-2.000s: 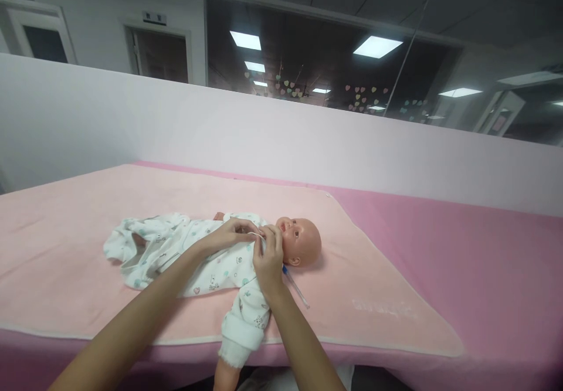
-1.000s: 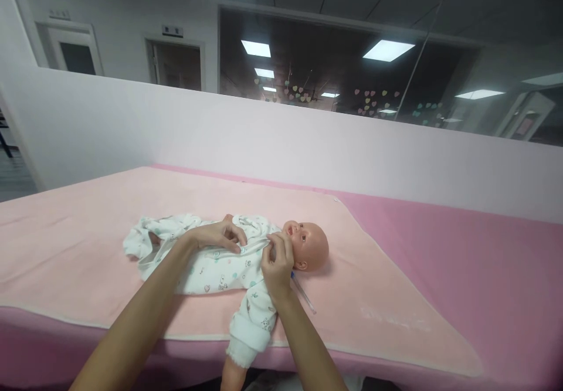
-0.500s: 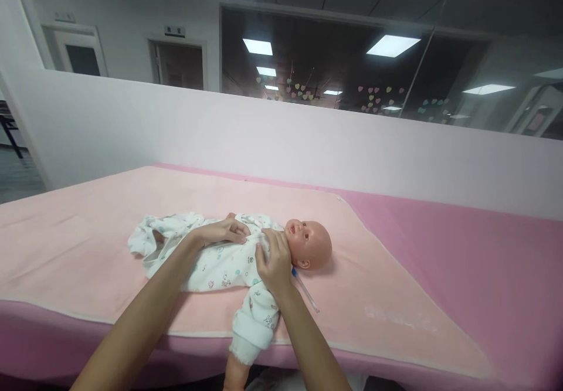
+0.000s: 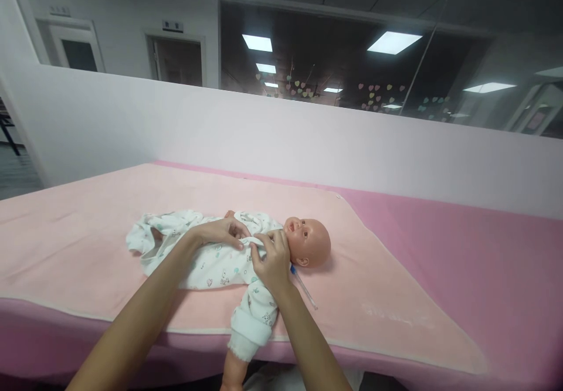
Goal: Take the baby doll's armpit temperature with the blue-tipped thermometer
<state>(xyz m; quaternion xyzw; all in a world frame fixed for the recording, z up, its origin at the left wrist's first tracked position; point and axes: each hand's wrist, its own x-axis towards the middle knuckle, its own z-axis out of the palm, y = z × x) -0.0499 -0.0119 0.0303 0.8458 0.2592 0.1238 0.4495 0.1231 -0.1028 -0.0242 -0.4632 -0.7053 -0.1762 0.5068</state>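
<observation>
A baby doll (image 4: 311, 243) lies on its back with its head to the right, dressed in a white printed baby onesie (image 4: 211, 268). My right hand (image 4: 273, 260) is at the chest near the neck, thumb and fingers pinching the onesie's front edge, which is lifted in a small fold. Beside it, my left hand (image 4: 224, 231) rests on the chest, thumb and fingers curled about the same edge; its fingertips are partly hidden. One sleeved arm of the doll hangs over the table's near side. The onesie's legs lie crumpled at the left.
A peach mat (image 4: 373, 285) covers much of the pink table (image 4: 492, 250). By the doll's neck lies a thin clear stick with a blue end (image 4: 305, 290). A white partition (image 4: 281, 139) rises behind the table, with windows above it.
My right thumb and fingers have closed on the onesie's front edge and raised it into a fold. My left hand stays almost in place, and the view has shifted slightly.
</observation>
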